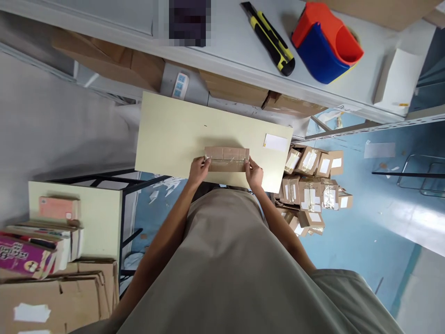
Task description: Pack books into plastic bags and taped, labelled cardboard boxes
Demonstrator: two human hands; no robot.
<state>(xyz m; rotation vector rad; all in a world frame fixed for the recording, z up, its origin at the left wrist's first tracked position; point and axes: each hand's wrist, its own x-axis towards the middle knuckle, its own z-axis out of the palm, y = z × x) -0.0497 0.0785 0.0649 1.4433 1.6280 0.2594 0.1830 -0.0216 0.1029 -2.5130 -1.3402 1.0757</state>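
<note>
A small brown cardboard box (227, 160) with shiny clear tape along it is held level over the front part of the pale yellow table (170, 130). My left hand (199, 171) grips its left end, thumb on the taped face. At the opposite end my right hand (254, 174) has hold of the box in the same way. The fingers behind and under the box are partly hidden. A white label (276, 141) lies on the table to the right of the box.
On the grey shelf (222, 55) ahead lie a yellow-black box cutter (269, 39), a red-blue tape dispenser (327, 44) and white paper slips (398, 79). Taped boxes (313, 192) are piled at the right. Books (38, 246) and flattened cardboard (62, 297) occupy the lower left.
</note>
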